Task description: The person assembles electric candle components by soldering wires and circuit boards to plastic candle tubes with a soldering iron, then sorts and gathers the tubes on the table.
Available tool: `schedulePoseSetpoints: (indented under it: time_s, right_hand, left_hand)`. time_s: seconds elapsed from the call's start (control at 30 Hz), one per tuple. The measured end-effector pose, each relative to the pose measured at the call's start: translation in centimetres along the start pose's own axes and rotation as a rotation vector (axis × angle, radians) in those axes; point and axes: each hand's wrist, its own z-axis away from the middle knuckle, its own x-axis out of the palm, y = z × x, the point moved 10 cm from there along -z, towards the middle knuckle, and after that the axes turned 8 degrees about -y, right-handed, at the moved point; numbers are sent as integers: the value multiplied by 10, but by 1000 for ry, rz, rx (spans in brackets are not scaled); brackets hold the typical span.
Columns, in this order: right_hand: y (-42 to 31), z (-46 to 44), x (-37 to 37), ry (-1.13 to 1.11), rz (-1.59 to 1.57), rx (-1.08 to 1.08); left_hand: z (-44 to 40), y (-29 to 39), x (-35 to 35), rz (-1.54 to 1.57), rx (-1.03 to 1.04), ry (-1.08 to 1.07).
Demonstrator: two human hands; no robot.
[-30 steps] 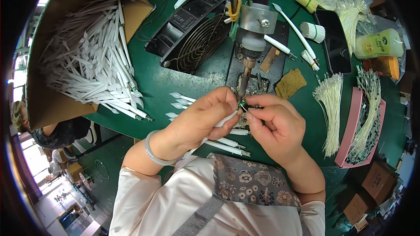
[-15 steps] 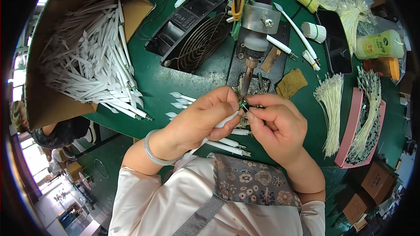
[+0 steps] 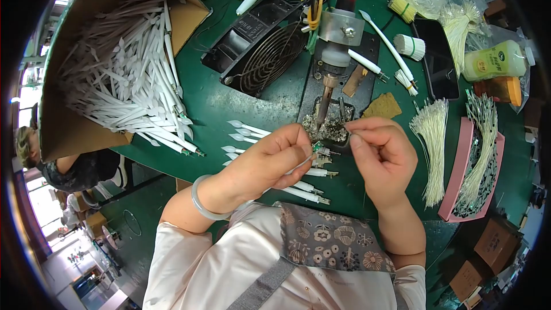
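My left hand [image 3: 270, 158] pinches a white plastic candle stick [image 3: 303, 165]; a small green circuit piece shows at its end, beyond my fingertips. Most of the stick is hidden by my hand. To the right, my right hand [image 3: 385, 158] has thumb and index finger pressed together; whatever is between them is too small to make out. Between and above the hands, a mounted soldering iron [image 3: 325, 100] points down over a dish of solder scraps [image 3: 334, 132]. Several similar candle sticks [image 3: 304, 194] lie beneath and beside my left hand.
A cardboard box [image 3: 183, 1] full of white sticks stands at left. Behind the hands is a black fan [image 3: 267, 51]. At right lie a bundle of pale wires [image 3: 431, 155], a pink bin [image 3: 450, 204], a phone [image 3: 437, 60] and a bottle [image 3: 495, 62]. Another person [image 3: 74, 163] is at far left.
My right hand has moved right, away from the stick's end and the iron. My left hand has lowered the stick slightly, so its green end is now below the iron's tip.
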Motion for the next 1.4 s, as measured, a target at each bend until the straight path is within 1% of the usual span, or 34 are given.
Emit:
schedulePoseSetpoints:
  time_s: [0.07,0.17,0.2,0.3,0.33,0.43,0.5,0.53,0.63,0.7,0.73,0.8,0.87,0.93,1.03,1.07,1.17,1.27,1.37,1.4]
  right_hand:
    - [2,1,-9,37,-6,1]
    - [-1,2,-16,84,-45,-11]
    - [-1,3,-17,96,-26,-12]
    - [-4,4,-19,103,-9,-72]
    - [-4,4,-19,104,-16,-75]
    - [-5,7,-24,127,3,-101]
    - [-8,8,-26,141,36,-147]
    - [-7,8,-28,159,-16,-104]
    - [-11,9,-31,145,14,-165]
    - [-13,10,-31,155,-10,-191]
    - [-13,9,-30,170,-19,-193]
    - [-18,6,-30,156,22,-193]
    - [-13,8,-34,146,71,-196]
    - [-8,7,-35,166,15,-185]
    - [-6,6,-41,178,21,-156]
    - [-7,5,-40,180,12,-153]
    - [-6,5,-38,162,-16,-156]
    - [-7,6,-37,153,-23,-147]
    - [-6,4,-36,146,-35,-147]
    - [-6,5,-37,160,-40,-144]
  left_hand:
    - [5,2,0,-15,31,16]
    - [20,29,-8,-297,333,90]
    - [28,35,-14,-398,382,214]
    - [49,53,4,-1124,453,437]
    - [51,53,15,-1304,544,429]
    - [59,48,47,-1675,835,432]
    - [52,33,41,-1722,737,364]
    - [51,30,40,-1726,669,337]
    - [51,15,33,-1782,483,240]
    - [56,13,33,-1799,447,182]
    - [62,13,30,-1826,432,208]
    - [56,9,32,-1879,422,190]
    - [52,8,31,-1874,465,180]
    - [56,8,31,-1879,508,215]
    - [55,5,31,-1952,495,228]
    - [55,5,31,-1992,491,266]
    - [52,2,30,-2012,392,276]
    - [53,1,29,-2042,365,326]
    - [49,-11,21,-2009,382,290]
    - [51,-12,24,-2019,405,323]
